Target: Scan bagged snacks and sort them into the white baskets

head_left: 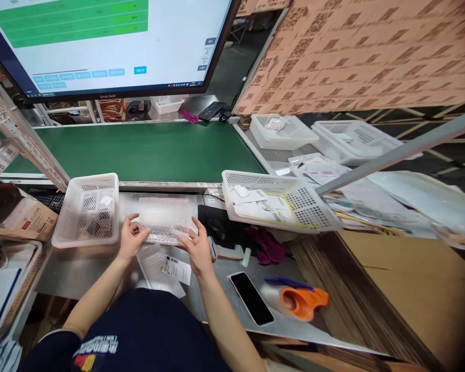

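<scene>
A clear bubble wrap bag (165,216) is held flat between my two hands over the steel table. My left hand (132,236) pinches its near left corner between thumb and fingers. At its near right corner, my right hand (197,246) grips the edge in the same way. Below the bag, close to my body, lies another bubble wrap bag (155,271). A white printed label (177,268) rests on that lower bag.
White perforated baskets stand left (114,206) and right (236,206) of my hands. Behind runs a green conveyor belt (147,150) under a monitor (108,51). To the right lie a phone (251,298), an orange tape dispenser (304,302), a scanner (227,251) and a mouse (217,229).
</scene>
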A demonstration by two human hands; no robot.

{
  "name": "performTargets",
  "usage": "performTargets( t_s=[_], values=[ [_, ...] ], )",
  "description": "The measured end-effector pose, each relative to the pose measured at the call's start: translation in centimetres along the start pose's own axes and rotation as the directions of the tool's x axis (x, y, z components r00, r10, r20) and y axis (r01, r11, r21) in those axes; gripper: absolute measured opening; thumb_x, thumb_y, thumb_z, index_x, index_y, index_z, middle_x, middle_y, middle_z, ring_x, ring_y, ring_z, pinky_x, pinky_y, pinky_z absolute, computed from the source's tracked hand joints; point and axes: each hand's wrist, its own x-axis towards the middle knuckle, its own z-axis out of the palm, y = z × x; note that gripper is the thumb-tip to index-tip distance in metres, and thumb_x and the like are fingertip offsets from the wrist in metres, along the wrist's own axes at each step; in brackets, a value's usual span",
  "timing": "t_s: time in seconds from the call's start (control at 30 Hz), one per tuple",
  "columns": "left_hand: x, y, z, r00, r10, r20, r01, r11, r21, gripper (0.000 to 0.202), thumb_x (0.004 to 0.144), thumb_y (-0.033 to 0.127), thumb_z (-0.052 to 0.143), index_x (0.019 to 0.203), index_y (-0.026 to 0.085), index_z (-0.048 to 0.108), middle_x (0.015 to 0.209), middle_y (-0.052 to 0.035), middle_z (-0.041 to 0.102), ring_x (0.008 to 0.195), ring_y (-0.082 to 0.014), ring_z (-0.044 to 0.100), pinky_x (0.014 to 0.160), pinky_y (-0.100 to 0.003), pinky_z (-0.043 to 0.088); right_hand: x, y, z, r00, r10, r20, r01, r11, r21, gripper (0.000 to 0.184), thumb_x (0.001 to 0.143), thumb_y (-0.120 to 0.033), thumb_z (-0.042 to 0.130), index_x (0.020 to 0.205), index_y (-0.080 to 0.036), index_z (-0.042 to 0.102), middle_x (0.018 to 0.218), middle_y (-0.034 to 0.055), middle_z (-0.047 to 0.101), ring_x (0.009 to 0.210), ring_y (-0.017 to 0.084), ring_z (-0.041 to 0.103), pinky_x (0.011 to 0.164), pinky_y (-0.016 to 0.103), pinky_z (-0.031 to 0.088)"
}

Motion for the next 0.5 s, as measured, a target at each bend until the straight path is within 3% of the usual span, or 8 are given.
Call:
performTargets(
  t_s=[0.1, 0.17, 0.27, 0.37, 0.5],
  values=[
    [0.6, 0.6, -0.7, 0.992, -0.050, 0.116, 0.040, 0.995, 0.089, 0.063, 0.059, 0.061, 0.096, 0.090, 0.015, 0.065, 0.076, 0.0001, 0.060, 0.071, -0.0126, 0.053, 0.069, -0.024, 0.042, 0.5, -0.3, 0.2, 0.998, 0.046, 0.046, -0.045, 0.999, -0.018, 0.060, 0.062, -0.059, 0.095, 0.103, -0.021, 0.072, 0.096, 0.0065, 0.078, 0.085, 0.022, 0.070, 0.081, 0.035, 0.058],
    [1.1, 1.1, -1.1, 0.982, -0.086, 0.167, 0.063, 0.988, 0.141, 0.065, 0.061, 0.070, 0.091, 0.081, 0.014, 0.066, 0.075, -0.0015, 0.060, 0.070, -0.0124, 0.050, 0.068, -0.025, 0.039, 0.7, -0.2, 0.1, 0.997, 0.040, 0.067, -0.038, 0.999, -0.037, 0.053, 0.060, -0.059, 0.096, 0.088, -0.019, 0.073, 0.088, 0.0056, 0.077, 0.080, 0.019, 0.068, 0.079, 0.032, 0.056],
    [1.7, 1.7, -1.7, 0.973, -0.078, 0.219, 0.027, 0.973, 0.228, 0.069, 0.065, 0.080, 0.084, 0.071, 0.014, 0.063, 0.066, 0.0004, 0.050, 0.065, -0.0108, 0.040, 0.063, -0.025, 0.032, 0.7, 0.3, -0.3, 0.990, 0.078, 0.119, -0.072, 0.996, -0.051, 0.057, 0.060, -0.058, 0.097, 0.095, -0.019, 0.076, 0.088, 0.0056, 0.078, 0.081, 0.020, 0.069, 0.079, 0.031, 0.054],
    [1.9, 1.9, -2.2, 0.954, -0.056, 0.293, -0.051, 0.937, 0.346, 0.072, 0.071, 0.082, 0.077, 0.058, 0.017, 0.050, 0.059, 0.0024, 0.037, 0.062, -0.0100, 0.031, 0.060, -0.026, 0.025, 0.7, 0.9, -0.8, 0.982, 0.106, 0.156, -0.091, 0.991, -0.099, 0.058, 0.067, -0.061, 0.094, 0.106, -0.021, 0.075, 0.093, 0.0054, 0.078, 0.085, 0.021, 0.070, 0.079, 0.032, 0.054],
    [1.8, 1.9, -2.6, 0.940, -0.055, 0.337, -0.101, 0.898, 0.428, 0.071, 0.075, 0.079, 0.073, 0.054, 0.017, 0.048, 0.059, 0.0009, 0.038, 0.063, -0.0111, 0.034, 0.062, -0.027, 0.027, 1.0, 1.0, -0.8, 0.989, -0.014, 0.146, 0.050, 0.969, -0.241, 0.055, 0.075, -0.071, 0.084, 0.087, -0.019, 0.076, 0.084, 0.0064, 0.075, 0.077, 0.021, 0.066, 0.075, 0.033, 0.054]
  ],
)
